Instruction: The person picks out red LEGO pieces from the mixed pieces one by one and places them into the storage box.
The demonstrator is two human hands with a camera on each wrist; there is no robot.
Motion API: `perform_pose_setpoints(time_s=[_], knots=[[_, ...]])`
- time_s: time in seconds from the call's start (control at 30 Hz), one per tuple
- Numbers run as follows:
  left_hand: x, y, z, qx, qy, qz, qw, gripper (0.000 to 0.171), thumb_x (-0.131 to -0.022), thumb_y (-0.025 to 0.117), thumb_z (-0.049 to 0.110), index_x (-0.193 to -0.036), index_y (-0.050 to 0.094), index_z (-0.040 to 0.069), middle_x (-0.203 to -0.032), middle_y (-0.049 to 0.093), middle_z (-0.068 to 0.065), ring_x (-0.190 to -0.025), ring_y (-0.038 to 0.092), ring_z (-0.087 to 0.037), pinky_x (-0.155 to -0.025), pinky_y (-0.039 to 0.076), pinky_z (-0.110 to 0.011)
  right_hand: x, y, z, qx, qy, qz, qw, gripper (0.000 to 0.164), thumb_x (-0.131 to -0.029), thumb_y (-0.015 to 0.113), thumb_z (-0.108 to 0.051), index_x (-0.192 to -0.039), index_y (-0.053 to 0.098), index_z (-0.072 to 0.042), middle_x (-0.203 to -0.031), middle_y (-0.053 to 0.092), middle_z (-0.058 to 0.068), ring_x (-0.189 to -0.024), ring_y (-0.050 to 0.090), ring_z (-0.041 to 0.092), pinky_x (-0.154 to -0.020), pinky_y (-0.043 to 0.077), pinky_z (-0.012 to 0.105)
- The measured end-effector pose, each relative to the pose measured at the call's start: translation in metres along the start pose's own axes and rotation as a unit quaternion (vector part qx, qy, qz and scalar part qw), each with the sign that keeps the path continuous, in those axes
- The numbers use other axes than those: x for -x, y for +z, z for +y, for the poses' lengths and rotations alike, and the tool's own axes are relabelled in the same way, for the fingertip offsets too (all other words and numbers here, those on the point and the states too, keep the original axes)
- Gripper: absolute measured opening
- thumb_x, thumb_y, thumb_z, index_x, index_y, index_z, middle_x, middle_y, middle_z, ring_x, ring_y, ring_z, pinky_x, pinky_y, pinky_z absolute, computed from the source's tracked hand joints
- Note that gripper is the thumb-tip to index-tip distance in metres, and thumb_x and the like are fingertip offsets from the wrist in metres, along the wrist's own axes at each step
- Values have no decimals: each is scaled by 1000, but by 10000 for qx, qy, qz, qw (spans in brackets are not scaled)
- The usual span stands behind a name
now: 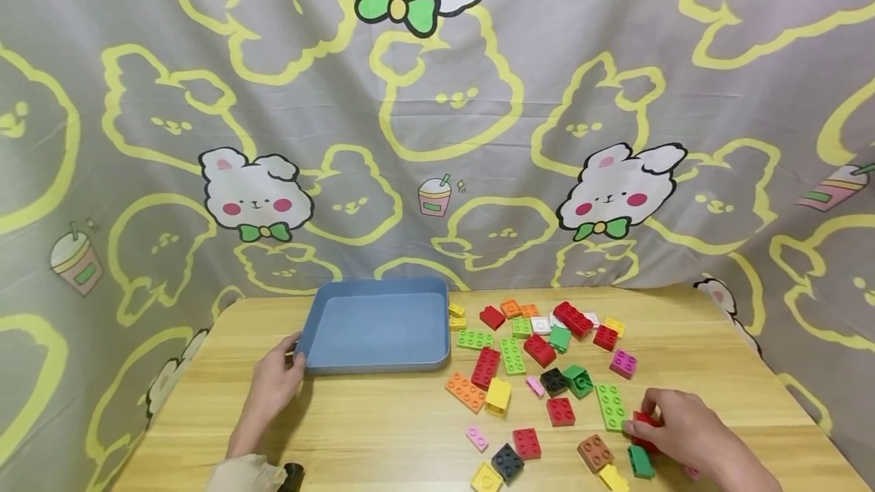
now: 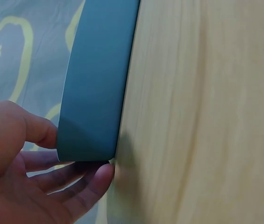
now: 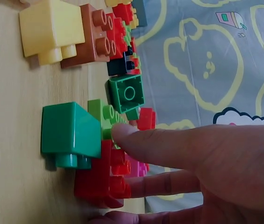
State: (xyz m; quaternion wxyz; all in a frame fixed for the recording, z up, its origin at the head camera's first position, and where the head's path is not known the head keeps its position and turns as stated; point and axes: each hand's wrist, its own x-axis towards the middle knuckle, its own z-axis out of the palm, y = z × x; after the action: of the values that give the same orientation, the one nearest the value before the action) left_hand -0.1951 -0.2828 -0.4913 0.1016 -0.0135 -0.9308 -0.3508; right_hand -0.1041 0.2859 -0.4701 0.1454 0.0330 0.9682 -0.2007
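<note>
My left hand [image 1: 275,384] holds the blue tray [image 1: 376,365] at its near left corner. In the left wrist view, the thumb is at the tray's rim and the other fingers curl beneath the corner. At the right front, my right hand [image 1: 687,431] grips a red brick [image 3: 92,182] on the table, its thumb and fingers around the studded end. A light green brick [image 1: 611,407] lies just left of that hand. Close below the red brick is a dark green brick [image 1: 640,462], with a brown brick [image 1: 595,452] beside it to the left.
Several loose bricks in red, orange, yellow, green, black and pink spread over the right half of the wooden table [image 1: 369,431]. Some yellow bricks [image 1: 456,317] stand close to the tray's right side. A patterned grey curtain [image 1: 492,173] hangs behind the table.
</note>
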Motion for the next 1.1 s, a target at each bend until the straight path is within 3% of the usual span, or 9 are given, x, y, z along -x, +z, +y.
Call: perform_pose_setpoints(time_s=[0.5,0.8,1.1], knots=[[1,-1,2,23,-125,-8,9999,47,-95,48,2,-139,47,-13,-121,60,-34,-106,61,-43,-84,52,-52,-8,5,4,-85,251,-420,9988,34,-80,77,-28,-94,63,-1,-74,52,5,-68,49,16,-63,44,33],[-2,0,2,122,-71,80,9999,46,-93,48,-1,-137,49,-14,-120,61,-34,-105,62,-43,-86,52,-53,-4,2,6,53,-63,-225,9997,24,-82,77,-22,-92,64,-3,-71,53,3,-65,49,17,-60,45,34],[1,-1,2,123,-164,21,9998,46,-93,47,-1,-138,49,-12,-122,60,-34,-107,61,-44,-87,51,-54,-8,0,5,-115,9,-299,9995,26,-83,75,-19,-100,65,-1,-72,53,3,-66,50,16,-62,46,32]])
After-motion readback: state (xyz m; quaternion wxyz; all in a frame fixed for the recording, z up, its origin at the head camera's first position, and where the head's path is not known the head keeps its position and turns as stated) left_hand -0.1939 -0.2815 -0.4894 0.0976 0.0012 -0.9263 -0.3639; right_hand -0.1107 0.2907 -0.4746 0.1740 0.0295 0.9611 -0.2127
